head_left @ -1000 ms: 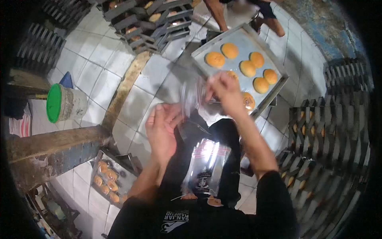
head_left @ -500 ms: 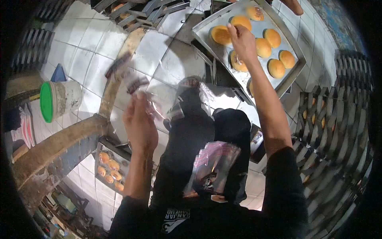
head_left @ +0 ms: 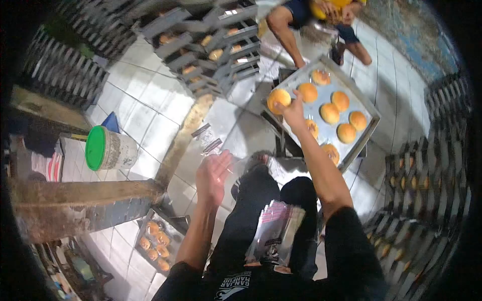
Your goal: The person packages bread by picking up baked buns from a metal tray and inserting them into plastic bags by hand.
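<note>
My left hand (head_left: 215, 175) holds a thin clear plastic bag (head_left: 210, 140) with dark printing, its film spreading around the fingers. My right hand (head_left: 294, 114) reaches over a metal baking tray (head_left: 372, 120) and grips a golden bun (head_left: 278, 99) at the tray's left corner. Several other round buns (head_left: 330, 113) rest in this tray, some with a dark topping. Across my lap lies a stack of clear printed bags (head_left: 276, 233) with pinkish edges.
At the lower left is another tray of buns (head_left: 159, 240). A bucket with a green lid (head_left: 95, 148) stands near a wooden beam (head_left: 85, 193). Slatted racks (head_left: 427, 170) with buns line the right, and more racks (head_left: 206, 45) the top. Another person (head_left: 286, 30) sits beyond the tray.
My right hand has gone from above the tray to the bun at its left corner and taken hold of it. My view has shifted, bringing more of the other person into sight.
</note>
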The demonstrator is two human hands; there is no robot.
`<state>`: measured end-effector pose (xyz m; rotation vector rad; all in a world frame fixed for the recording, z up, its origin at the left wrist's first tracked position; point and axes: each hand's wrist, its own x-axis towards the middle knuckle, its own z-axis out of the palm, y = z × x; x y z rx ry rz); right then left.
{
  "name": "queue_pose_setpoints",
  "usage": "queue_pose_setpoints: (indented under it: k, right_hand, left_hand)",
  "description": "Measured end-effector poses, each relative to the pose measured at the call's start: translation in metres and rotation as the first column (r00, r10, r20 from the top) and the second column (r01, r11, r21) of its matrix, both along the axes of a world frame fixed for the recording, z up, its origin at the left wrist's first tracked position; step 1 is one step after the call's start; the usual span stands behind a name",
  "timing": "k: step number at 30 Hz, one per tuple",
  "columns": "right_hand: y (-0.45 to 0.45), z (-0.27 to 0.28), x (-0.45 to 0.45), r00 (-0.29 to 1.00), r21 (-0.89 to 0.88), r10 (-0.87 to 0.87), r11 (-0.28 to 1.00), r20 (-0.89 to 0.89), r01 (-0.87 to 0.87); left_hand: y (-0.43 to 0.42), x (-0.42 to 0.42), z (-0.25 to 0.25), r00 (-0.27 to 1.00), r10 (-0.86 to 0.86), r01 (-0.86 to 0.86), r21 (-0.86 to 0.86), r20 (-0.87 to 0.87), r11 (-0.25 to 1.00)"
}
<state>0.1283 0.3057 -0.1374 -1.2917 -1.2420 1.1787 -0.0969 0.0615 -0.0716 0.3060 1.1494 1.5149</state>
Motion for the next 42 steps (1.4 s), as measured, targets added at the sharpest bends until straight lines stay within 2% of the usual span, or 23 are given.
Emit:
queue_pose_setpoints:
  k: [2, 3, 5, 6, 7, 8, 9, 11, 12, 13, 14, 18, 21, 22, 23, 25, 27, 29, 32, 35, 36, 39, 42]
  right_hand:
    - [-0.035, 0.077, 0.011, 0.96, -0.061, 0.146, 0.984, -0.24, -0.165]
    - [-0.064, 0.107, 0.014, 0.851, -0.127, 0.135, 0.965, -0.507, -0.229]
    - [-0.134, 0.156, 0.014, 0.737, -0.04, 0.206, 0.953, -0.644, -0.302]
    - [-0.165, 0.161, 0.017, 0.809, -0.072, 0.164, 0.967, -0.565, -0.246]
    - [-0.201, 0.176, 0.017, 0.936, -0.071, 0.179, 0.975, -0.303, -0.209]
    - [-0.234, 0.181, 0.016, 0.957, 0.063, 0.247, 0.969, -0.149, -0.24]
    - [-0.26, 0.166, 0.021, 0.958, 0.27, 0.219, 0.926, 0.187, -0.265]
    - [-0.286, 0.167, 0.034, 0.853, 0.578, 0.045, 0.717, 0.519, -0.39]
    - [-0.284, 0.158, 0.046, 0.826, 0.585, -0.04, 0.726, 0.562, -0.363]
    - [-0.281, 0.152, 0.057, 0.79, 0.593, -0.122, 0.73, 0.6, -0.338]
    - [-0.285, 0.159, 0.057, 0.798, 0.654, -0.252, 0.724, 0.547, -0.219]
    - [-0.303, 0.204, 0.04, 0.706, 0.709, -0.36, 0.647, 0.61, -0.282]
    - [-0.321, 0.2, 0.006, 0.74, 0.615, -0.232, 0.731, 0.631, -0.296]
    - [-0.322, 0.177, -0.007, 0.822, 0.633, -0.123, 0.704, 0.556, -0.322]
    - [-0.33, 0.162, -0.018, 0.81, 0.569, -0.04, 0.732, 0.586, -0.375]
    - [-0.329, 0.147, -0.022, 0.717, 0.514, -0.028, 0.717, 0.697, -0.471]
    - [-0.321, 0.16, -0.011, 0.722, 0.52, -0.028, 0.713, 0.691, -0.47]
    - [-0.312, 0.165, -0.008, 0.694, 0.53, -0.072, 0.704, 0.716, -0.473]
    - [-0.298, 0.175, -0.01, 0.717, 0.583, -0.113, 0.674, 0.687, -0.453]
    - [-0.276, 0.18, -0.01, 0.639, 0.509, -0.092, 0.695, 0.764, -0.508]
    - [-0.275, 0.188, -0.006, 0.651, 0.521, -0.076, 0.672, 0.755, -0.526]
    - [-0.289, 0.208, 0.011, 0.716, 0.541, 0.074, 0.602, 0.694, -0.587]
    - [-0.306, 0.197, 0.003, 0.782, 0.42, 0.336, 0.697, 0.524, -0.581]
  left_hand:
    - [0.009, -0.004, 0.0, 0.994, -0.01, 0.004, 0.056, 0.107, 0.998]
    - [0.016, -0.002, 0.002, 0.986, -0.023, 0.008, 0.087, 0.167, 0.996]
    - [0.027, 0.011, 0.008, 0.953, 0.038, -0.044, 0.014, 0.3, 0.999]
    - [0.033, 0.019, 0.005, 0.947, 0.018, -0.027, 0.023, 0.321, 0.999]
    - [0.041, 0.027, -0.001, 0.94, -0.004, -0.007, 0.031, 0.34, 0.999]
    - [0.051, 0.035, -0.018, 0.925, -0.06, 0.057, 0.019, 0.376, 0.998]
    - [0.048, 0.047, 0.0, 0.947, -0.088, 0.084, 0.026, 0.309, 0.996]
    - [0.029, 0.083, 0.06, 0.976, -0.141, 0.139, 0.024, 0.167, 0.99]
    - [0.021, 0.102, 0.08, 0.974, -0.086, 0.085, 0.012, 0.211, 0.996]
    - [0.013, 0.11, 0.089, 0.974, -0.171, 0.165, 0.055, 0.151, 0.985]
    - [0.006, 0.116, 0.094, 0.961, -0.214, 0.202, 0.085, 0.176, 0.976]
    - [-0.026, 0.119, 0.105, 0.862, -0.37, 0.332, 0.167, 0.347, 0.929]
    - [-0.036, 0.097, 0.101, 0.851, -0.348, 0.315, 0.147, 0.394, 0.938]
    - [-0.031, 0.08, 0.086, 0.81, -0.385, 0.343, 0.175, 0.443, 0.923]
    - [-0.032, 0.071, 0.079, 0.824, -0.361, 0.328, 0.153, 0.436, 0.932]
    - [-0.045, 0.058, 0.068, 0.848, -0.314, 0.293, 0.117, 0.426, 0.949]
    - [-0.075, 0.094, 0.081, 0.963, -0.211, 0.18, 0.187, 0.166, 0.966]
    - [-0.088, 0.105, 0.092, 0.964, -0.231, 0.211, 0.148, 0.13, 0.966]
    - [-0.049, 0.074, 0.092, 0.763, -0.377, 0.183, 0.385, 0.525, 0.905]
    - [-0.038, 0.113, 0.079, 0.874, -0.207, 0.081, 0.288, 0.44, 0.954]
    - [-0.04, 0.121, 0.085, 0.93, -0.148, 0.013, 0.371, 0.336, 0.928]
    - [-0.029, 0.098, 0.08, 0.844, -0.226, 0.046, 0.353, 0.486, 0.934]
    - [-0.029, 0.092, 0.081, 0.82, -0.283, 0.134, 0.315, 0.497, 0.94]
